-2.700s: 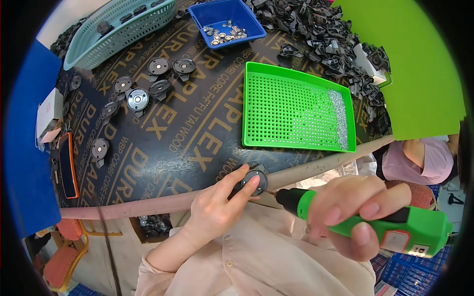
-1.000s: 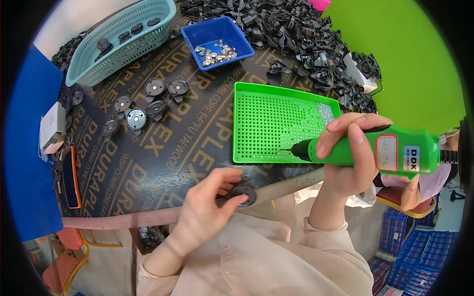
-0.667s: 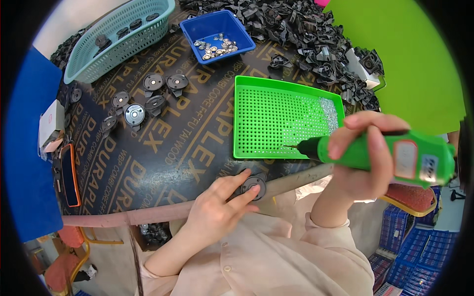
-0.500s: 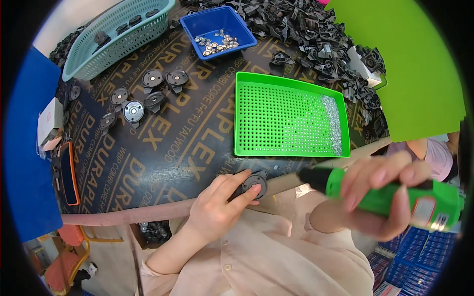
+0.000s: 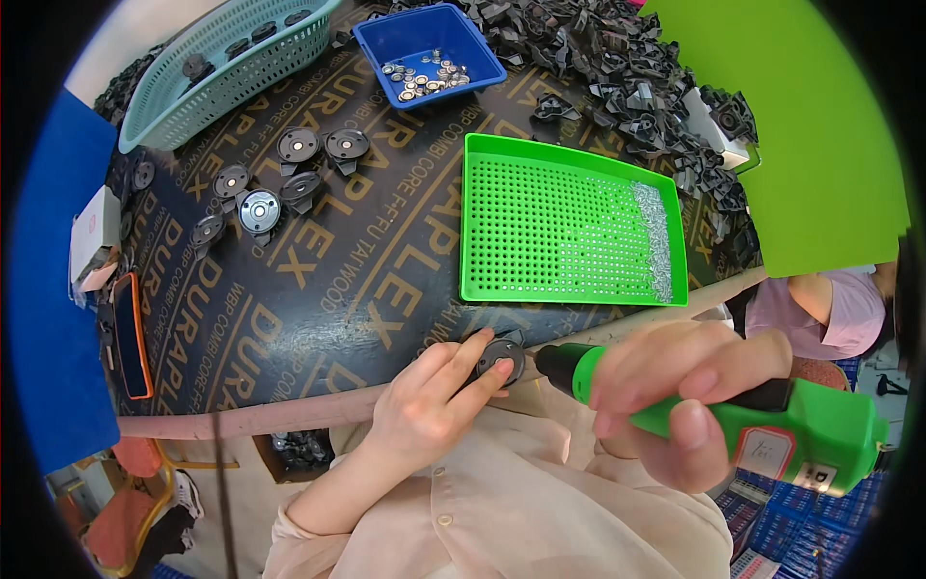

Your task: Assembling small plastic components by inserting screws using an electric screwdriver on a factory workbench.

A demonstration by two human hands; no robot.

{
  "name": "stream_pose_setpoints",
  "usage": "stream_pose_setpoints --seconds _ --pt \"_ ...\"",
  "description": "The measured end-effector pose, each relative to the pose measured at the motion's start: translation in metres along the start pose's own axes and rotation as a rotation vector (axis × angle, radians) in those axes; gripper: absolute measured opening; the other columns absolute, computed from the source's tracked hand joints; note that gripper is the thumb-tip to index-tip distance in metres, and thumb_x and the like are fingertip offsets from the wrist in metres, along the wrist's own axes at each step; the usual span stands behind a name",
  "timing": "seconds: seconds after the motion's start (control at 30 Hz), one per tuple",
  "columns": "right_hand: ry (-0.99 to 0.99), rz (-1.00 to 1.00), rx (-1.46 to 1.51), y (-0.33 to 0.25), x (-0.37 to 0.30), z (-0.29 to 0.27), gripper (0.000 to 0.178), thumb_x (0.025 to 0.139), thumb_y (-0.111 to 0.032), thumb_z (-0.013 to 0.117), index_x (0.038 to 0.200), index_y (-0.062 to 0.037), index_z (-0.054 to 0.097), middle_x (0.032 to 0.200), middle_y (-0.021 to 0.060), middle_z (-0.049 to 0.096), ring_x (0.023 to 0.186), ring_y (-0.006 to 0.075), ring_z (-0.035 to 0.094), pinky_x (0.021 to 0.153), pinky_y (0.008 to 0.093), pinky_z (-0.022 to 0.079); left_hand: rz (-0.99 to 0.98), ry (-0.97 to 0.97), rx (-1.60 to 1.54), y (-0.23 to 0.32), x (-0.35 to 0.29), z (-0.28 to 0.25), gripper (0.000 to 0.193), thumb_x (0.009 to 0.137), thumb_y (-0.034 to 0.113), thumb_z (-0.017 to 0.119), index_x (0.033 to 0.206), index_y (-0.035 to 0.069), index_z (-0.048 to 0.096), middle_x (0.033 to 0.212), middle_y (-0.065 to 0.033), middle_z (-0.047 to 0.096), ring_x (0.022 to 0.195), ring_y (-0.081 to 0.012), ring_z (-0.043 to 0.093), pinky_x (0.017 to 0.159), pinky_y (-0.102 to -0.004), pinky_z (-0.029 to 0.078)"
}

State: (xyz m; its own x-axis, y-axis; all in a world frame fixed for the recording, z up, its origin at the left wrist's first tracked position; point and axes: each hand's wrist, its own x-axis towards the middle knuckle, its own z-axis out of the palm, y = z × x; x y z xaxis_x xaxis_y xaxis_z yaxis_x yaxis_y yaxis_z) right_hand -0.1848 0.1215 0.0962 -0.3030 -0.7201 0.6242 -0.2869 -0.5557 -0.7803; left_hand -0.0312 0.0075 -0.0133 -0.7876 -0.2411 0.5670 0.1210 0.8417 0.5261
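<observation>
Near the table's front edge, my left hand [image 5: 431, 398] grips a dark round plastic part [image 5: 503, 363] between thumb and fingers. A green electric screwdriver [image 5: 762, 429] with a black nose lies across my right hand [image 5: 685, 396], whose fingers wrap round its body. Its nose points left and stops close beside the round part; whether the tip touches it I cannot tell. Just beyond my hands sits a green perforated tray [image 5: 521, 236], with small silvery screws [image 5: 656, 241] heaped along its right side. Several similar round parts [image 5: 297, 145] lie at the left of the table.
A blue bin [image 5: 386, 48] with metal discs and a pale teal basket [image 5: 207, 101] stand at the back. Black plastic pieces [image 5: 617, 77] are piled at the back right. An orange-edged phone [image 5: 132, 333] lies at the left. Another person's sleeve [image 5: 844, 314] shows at the right.
My right hand has brought the screwdriver left and slightly down, so its nose is now close to the round part. My left hand keeps its hold, almost unmoved.
</observation>
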Motion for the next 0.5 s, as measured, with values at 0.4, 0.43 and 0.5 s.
stream_pose_setpoints --seconds 0.4,0.43,0.5 --pt "0.391 -0.156 -0.031 0.015 0.017 -0.021 0.020 0.085 -0.008 0.045 0.101 0.0031 0.045 0.088 0.0262 0.059 0.044 0.0232 0.054 0.041 0.0323 0.047 -0.007 0.051 0.029 0.002 0.002 0.000 0.034 0.059 0.008 0.079 0.091 0.005 0.069 0.103 -0.0188 0.067 0.073 -0.0228 0.061 0.061 -0.0286 0.052" --pt "0.504 -0.106 -0.154 0.021 0.018 -0.022 0.020 0.084 -0.008 0.043 0.101 0.0042 0.046 0.086 0.0276 0.059 0.043 0.0227 0.053 0.041 0.0322 0.046 0.006 0.053 0.052 0.001 0.002 -0.001 0.034 0.059 0.009 0.079 0.091 0.006 0.069 0.101 -0.0184 0.067 0.076 -0.0239 0.063 0.061 -0.0292 0.052" --pt "0.446 -0.086 -0.110 0.030 0.018 -0.028 0.019 0.084 -0.003 0.047 0.101 0.0047 0.046 0.086 0.0276 0.060 0.045 0.0219 0.054 0.046 0.0319 0.047 0.021 0.054 0.071 0.000 0.003 0.000 0.034 0.059 0.011 0.079 0.091 0.007 0.070 0.100 -0.0180 0.068 0.078 -0.0249 0.064 0.062 -0.0297 0.052"
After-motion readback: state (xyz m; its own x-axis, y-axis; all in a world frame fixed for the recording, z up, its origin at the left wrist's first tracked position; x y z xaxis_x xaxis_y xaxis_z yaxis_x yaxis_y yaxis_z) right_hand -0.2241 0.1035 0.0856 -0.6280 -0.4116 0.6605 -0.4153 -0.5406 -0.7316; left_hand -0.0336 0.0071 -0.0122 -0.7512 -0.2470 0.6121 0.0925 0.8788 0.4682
